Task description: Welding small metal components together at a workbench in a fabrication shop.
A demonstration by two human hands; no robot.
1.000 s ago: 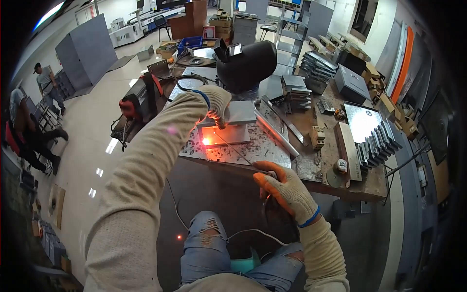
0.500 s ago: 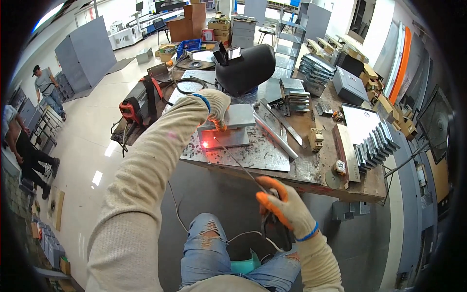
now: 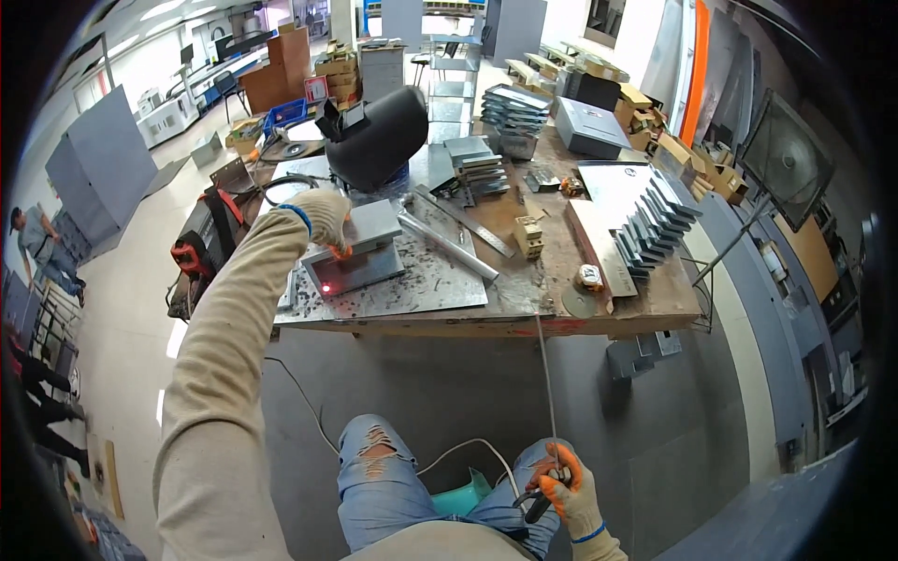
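Observation:
My left hand (image 3: 327, 222), in a cream glove with orange fingertips, is closed on a bent sheet-metal piece (image 3: 372, 222) that lies on a spotted metal plate (image 3: 440, 297). A small red glow shows at the lower near corner of that piece. Over my right thigh, my right hand (image 3: 575, 494), gloved alike, grips a dark electrode holder (image 3: 538, 508). From it a long thin welding rod (image 3: 547, 383) points up, its tip near the table's front edge and apart from the metal piece. A black welding helmet (image 3: 382, 140) rests behind the piece.
A red-and-black machine (image 3: 201, 248) stands at the table's left. Rightward lie a metal tube (image 3: 449, 245), a flat bar (image 3: 472, 224), a tape measure (image 3: 589, 277) and stacked metal parts (image 3: 655, 224). A cable (image 3: 299, 388) hangs below. People (image 3: 49, 248) are at far left.
My right hand has drawn back toward my lap, taking the rod away from the metal piece. The red glow is smaller. My left hand stays on the piece while the view has swung right.

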